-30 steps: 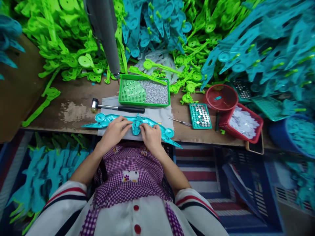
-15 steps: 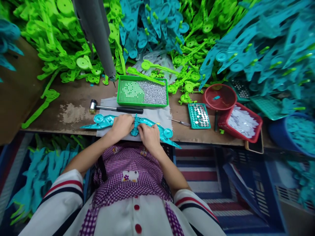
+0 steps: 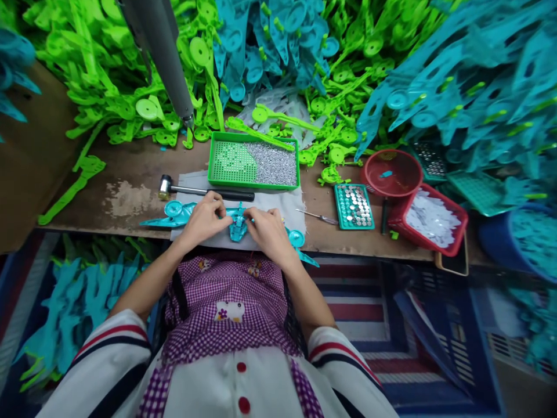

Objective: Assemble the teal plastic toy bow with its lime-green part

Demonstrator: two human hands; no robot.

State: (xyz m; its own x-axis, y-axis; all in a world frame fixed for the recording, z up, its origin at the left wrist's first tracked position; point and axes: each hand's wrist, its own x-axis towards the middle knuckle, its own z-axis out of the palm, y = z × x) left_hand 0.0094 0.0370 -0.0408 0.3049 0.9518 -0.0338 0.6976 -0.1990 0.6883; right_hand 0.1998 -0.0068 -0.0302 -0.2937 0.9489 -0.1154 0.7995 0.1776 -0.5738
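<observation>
A long turquoise plastic part [image 3: 173, 209] with pointed ends and round discs lies across the grey cloth [image 3: 290, 202] at the bench's near edge. At its middle is a turquoise centre piece [image 3: 237, 230], standing out toward me. My left hand [image 3: 205, 219] pinches at the left side of that centre piece, its fingertips pressed together. From the right, my right hand [image 3: 270, 232] holds the same spot with thumb and forefinger. My hands cover much of the long part between the discs. Just beyond them lies a hammer [image 3: 209, 192] with a black handle.
A green tray [image 3: 255, 186] of small metal pieces sits behind the hammer. A power screwdriver [image 3: 167, 64] hangs at upper left. To the right are a thin screwdriver [image 3: 319, 216], a teal tray [image 3: 354, 225] of metal discs and red containers [image 3: 392, 174]. Green and turquoise parts pile up behind.
My left hand has shifted left and its fingers have lifted into a pinch. The centre piece now looks tilted toward me. The hanging screwdriver has swung slightly left and up in view.
</observation>
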